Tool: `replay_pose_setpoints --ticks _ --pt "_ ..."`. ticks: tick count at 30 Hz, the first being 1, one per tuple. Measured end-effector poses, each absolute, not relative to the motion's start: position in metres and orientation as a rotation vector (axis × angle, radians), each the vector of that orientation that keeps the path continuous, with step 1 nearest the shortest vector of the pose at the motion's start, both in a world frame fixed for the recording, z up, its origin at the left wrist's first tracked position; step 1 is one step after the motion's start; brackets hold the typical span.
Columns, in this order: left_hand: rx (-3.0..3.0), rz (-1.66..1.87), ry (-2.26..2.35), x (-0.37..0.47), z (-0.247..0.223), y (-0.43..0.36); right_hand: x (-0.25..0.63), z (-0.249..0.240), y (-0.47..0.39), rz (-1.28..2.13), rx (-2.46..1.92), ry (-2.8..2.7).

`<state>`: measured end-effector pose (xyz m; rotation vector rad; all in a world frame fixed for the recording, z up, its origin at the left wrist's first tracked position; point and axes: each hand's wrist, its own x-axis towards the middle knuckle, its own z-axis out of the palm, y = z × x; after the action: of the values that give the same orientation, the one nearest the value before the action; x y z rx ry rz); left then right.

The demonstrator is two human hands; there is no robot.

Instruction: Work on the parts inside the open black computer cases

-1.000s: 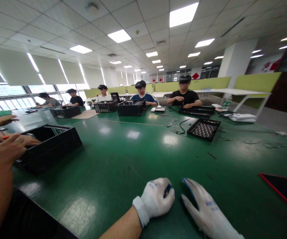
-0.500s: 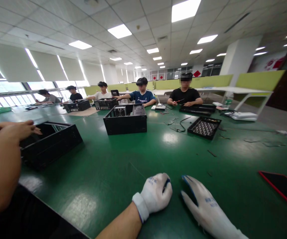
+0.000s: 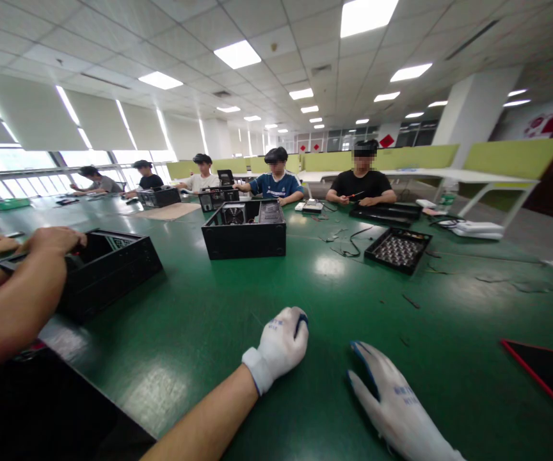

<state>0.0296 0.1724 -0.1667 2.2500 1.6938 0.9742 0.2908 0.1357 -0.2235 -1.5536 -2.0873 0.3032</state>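
Note:
My left hand [image 3: 281, 344], in a white glove with blue inner faces, is closed above the green table [image 3: 200, 333]. Its fingers curl in toward the thumb, and whatever they may hold is hidden. To the right, my right hand [image 3: 392, 390] wears a matching glove and rests low near the tabletop. Its thumb and fingers are apart, with nothing between them. The closest large thing ahead is an open black computer case [image 3: 245, 240], out of reach of both hands' present spots.
Left, a co-worker's bare arm [image 3: 31, 288] reaches into another black case [image 3: 118, 275]. A black tray of metal parts [image 3: 399, 250] lies ahead right, near loose cables [image 3: 353, 243]. A red-edged black mat [image 3: 545, 378] is at far right. Several people sit across the table.
My left hand has moved left and slightly forward, away from my right hand, which stays nearly still. The co-worker's arm at left has shifted over the case, and the view has turned slightly left.

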Motion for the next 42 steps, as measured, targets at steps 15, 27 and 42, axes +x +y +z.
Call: replay_pose_setpoints --ticks 15,27,42 --pt "2.134 0.665 2.368 -0.108 -0.067 0.402 0.290 -0.232 0.144 0.098 -1.541 -2.169" --pt "2.139 0.277 2.458 -0.141 -0.054 0.479 0.292 -0.233 0.145 -0.038 -1.468 -2.254" --pt "2.367 0.193 2.344 -0.102 -0.047 0.364 0.288 -0.224 0.140 0.081 -1.452 -2.206"
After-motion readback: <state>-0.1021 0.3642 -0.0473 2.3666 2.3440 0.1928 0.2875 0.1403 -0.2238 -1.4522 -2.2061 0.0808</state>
